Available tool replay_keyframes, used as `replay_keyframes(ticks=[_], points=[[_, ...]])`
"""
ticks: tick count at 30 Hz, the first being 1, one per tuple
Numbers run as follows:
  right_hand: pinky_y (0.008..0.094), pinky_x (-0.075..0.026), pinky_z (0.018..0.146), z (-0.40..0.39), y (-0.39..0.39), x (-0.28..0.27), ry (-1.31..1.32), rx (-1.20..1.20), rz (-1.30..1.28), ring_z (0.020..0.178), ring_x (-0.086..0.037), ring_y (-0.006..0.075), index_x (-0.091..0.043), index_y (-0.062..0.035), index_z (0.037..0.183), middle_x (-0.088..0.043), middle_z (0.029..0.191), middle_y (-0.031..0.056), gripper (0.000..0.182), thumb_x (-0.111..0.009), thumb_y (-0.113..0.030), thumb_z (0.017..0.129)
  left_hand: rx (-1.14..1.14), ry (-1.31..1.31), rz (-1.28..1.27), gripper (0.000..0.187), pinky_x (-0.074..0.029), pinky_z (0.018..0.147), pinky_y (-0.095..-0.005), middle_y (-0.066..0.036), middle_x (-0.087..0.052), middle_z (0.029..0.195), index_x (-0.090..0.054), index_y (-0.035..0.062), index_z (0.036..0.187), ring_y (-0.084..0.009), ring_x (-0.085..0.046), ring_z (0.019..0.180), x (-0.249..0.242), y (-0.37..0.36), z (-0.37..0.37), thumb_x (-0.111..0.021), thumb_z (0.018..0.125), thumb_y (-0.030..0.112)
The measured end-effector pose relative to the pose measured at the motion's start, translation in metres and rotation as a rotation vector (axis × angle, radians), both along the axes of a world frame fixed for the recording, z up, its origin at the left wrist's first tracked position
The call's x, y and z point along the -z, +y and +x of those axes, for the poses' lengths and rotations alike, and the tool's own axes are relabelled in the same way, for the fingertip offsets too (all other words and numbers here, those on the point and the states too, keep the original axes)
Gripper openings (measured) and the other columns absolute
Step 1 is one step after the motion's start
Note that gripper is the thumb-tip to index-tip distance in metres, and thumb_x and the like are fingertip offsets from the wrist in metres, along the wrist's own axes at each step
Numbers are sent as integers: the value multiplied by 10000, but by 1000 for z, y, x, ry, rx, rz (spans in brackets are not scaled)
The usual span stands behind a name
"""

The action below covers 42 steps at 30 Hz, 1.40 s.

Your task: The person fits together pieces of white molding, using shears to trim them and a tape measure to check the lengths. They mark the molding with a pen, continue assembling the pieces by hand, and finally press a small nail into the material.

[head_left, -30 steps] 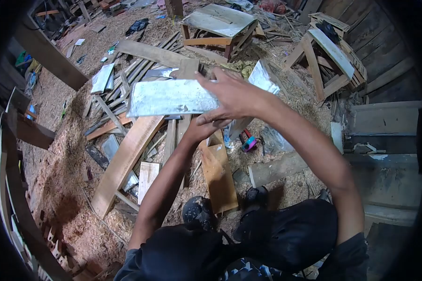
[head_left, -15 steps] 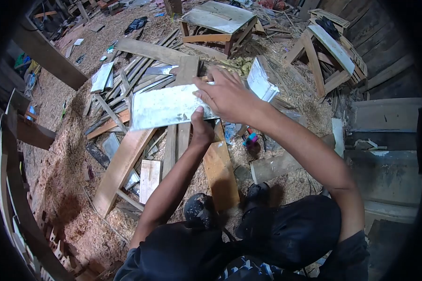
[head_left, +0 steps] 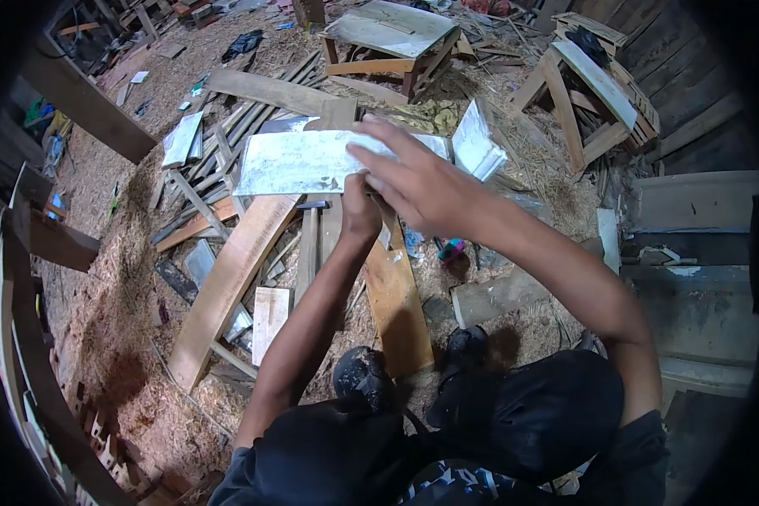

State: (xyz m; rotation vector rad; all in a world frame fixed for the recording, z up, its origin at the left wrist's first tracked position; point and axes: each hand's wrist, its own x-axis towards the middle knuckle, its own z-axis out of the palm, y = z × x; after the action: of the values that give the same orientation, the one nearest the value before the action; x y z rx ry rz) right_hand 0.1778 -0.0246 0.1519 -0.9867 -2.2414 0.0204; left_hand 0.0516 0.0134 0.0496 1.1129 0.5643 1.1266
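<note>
A long white-faced board (head_left: 299, 162) with grey smudges lies across in front of me, above the scrap wood. My left hand (head_left: 362, 211) is closed at its near edge, its thumb up against the board and its other fingers hidden underneath. Over the board's right part, my right hand (head_left: 422, 181) reaches with fingers stretched out and slightly apart, a little blurred. Just right of the board stands a bent white piece (head_left: 474, 143). A hammer (head_left: 313, 205) with a wooden handle lies below the board, left of my left hand.
Between my shoes (head_left: 363, 375) runs an orange-brown plank (head_left: 396, 304). A pale plank (head_left: 228, 295) slants on the left beside a pile of wood strips (head_left: 253, 126). Low wooden tables (head_left: 392, 38) stand farther back. Wood shavings (head_left: 110, 320) cover the floor.
The white board has risen slightly in view and tilted, uncovering the hammer head. My right hand's fingers have straightened and shifted right and down; my left hand stays at the near edge.
</note>
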Motion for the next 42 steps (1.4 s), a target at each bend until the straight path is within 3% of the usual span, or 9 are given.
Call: replay_keyframes(ticks=[6, 12, 16, 21, 28, 31, 33, 37, 42], points=[[455, -371, 1070, 42, -49, 5, 253, 222, 389, 1249, -473, 347, -360, 28, 1378, -398, 1359, 245, 721, -724, -279, 837, -57, -177, -168, 391, -420, 916, -376, -123, -604, 1036, -555, -24, 1067, -236, -562, 996, -10, 11, 16, -387, 867, 267], [395, -403, 1012, 51, -22, 91, 948, 208, -383, 1202, -482, 245, -254, 25, 1398, -444, 1316, 175, 833, -757, -320, 830, -124, -86, -287, 309, -421, 834, -352, -81, -585, 887, -559, 27, 907, -204, -544, 855, -22, 34, 23, -461, 844, 314], [313, -399, 972, 31, -1, 103, 1108, 195, -217, 1101, -506, 164, -442, 9, 1300, -557, 1146, 78, 609, -725, -317, 870, -49, -10, -339, 466, -428, 754, -301, -68, -564, 836, -576, 63, 890, -174, -524, 760, -31, 68, 27, -474, 891, 517], [312, -454, 863, 31, -17, 109, 1208, 386, -756, 986, -544, 153, -439, 2, 1302, -582, 1049, 78, 605, -701, -361, 895, 129, 474, -620, 1012, -445, 589, -393, -57, -506, 716, -588, 45, 844, -199, -539, 705, -33, 58, -5, -329, 618, 997], [347, -394, 969, 10, -53, 189, 1150, 543, -1150, 1095, -508, 181, -523, 28, 1229, -584, 1136, 131, 690, -678, -536, 864, 179, 590, -830, 988, -393, 637, -402, -40, -476, 841, -579, 84, 970, -189, -460, 753, 62, 2, -22, -308, 656, 981], [314, -393, 961, 7, -58, 201, 1075, 661, -1249, 1098, -514, 171, -555, 31, 1203, -592, 1157, 122, 638, -639, -524, 900, 177, 395, -775, 1106, -218, 1138, -436, -210, -309, 1506, -173, -2, 1521, -320, -299, 1378, 86, -5, -25, -279, 826, 851], [311, -396, 944, 12, -57, 231, 1079, 691, -1229, 1064, -513, 158, -573, 32, 1177, -597, 1125, 105, 621, -625, -525, 909, 141, 397, -537, 1116, -228, 1152, -439, -154, -175, 1582, -63, 32, 1539, -287, -154, 1460, 118, -19, -34, -258, 817, 860], [339, -462, 800, 24, -59, 238, 1003, 705, -1175, 882, -563, 192, -615, 67, 987, -617, 913, 126, 739, -594, -661, 858, 175, 701, -96, 1046, -192, 1171, -385, -288, -204, 1536, -69, -66, 1504, -322, -232, 1440, 105, -53, -46, -756, 792, 274], [331, -476, 741, 35, -55, 253, 862, 681, -1175, 794, -570, 168, -646, 66, 970, -637, 833, 92, 656, -607, -585, 893, 5, 1083, 284, 907, -348, 1086, -445, -357, -374, 1412, -174, -119, 1446, -450, -410, 1312, 130, -73, -48, -655, 786, 276]])
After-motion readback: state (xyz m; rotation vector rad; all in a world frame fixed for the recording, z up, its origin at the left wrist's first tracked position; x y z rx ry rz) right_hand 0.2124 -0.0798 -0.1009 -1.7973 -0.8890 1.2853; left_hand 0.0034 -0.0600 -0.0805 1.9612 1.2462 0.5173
